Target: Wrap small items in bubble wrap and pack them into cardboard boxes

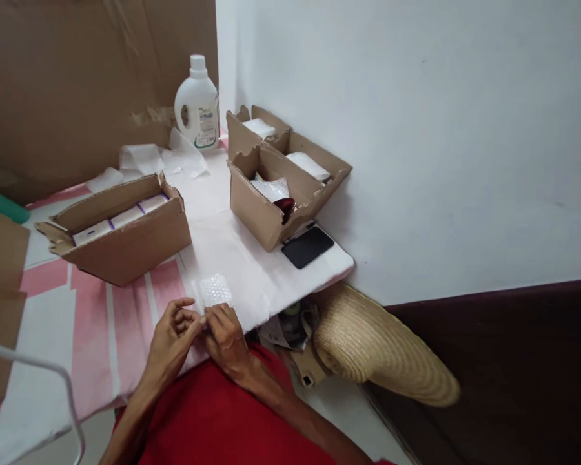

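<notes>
A small piece of clear bubble wrap (216,289) lies at the table's front edge, its near end under my fingers. My right hand (226,340) is closed, fingers bent over that near edge. Beside it, my left hand (178,330) pinches at the wrap's near left corner, thumb and fingertips meeting the right hand's. The exact bit between the fingertips is hidden. Left of the wrap stands a long cardboard box (130,248) holding several white packs with purple edges (126,216). Farther right is a divided cardboard tray (254,216) with bubble-wrapped items (274,188) in its compartments.
A black phone (308,246) lies by the tray near the table's right corner. A white jug (197,106) and loose wrap sheets (148,159) stand at the back. A woven straw hat (377,336) is below the right edge; a white cable (43,363) curves at lower left.
</notes>
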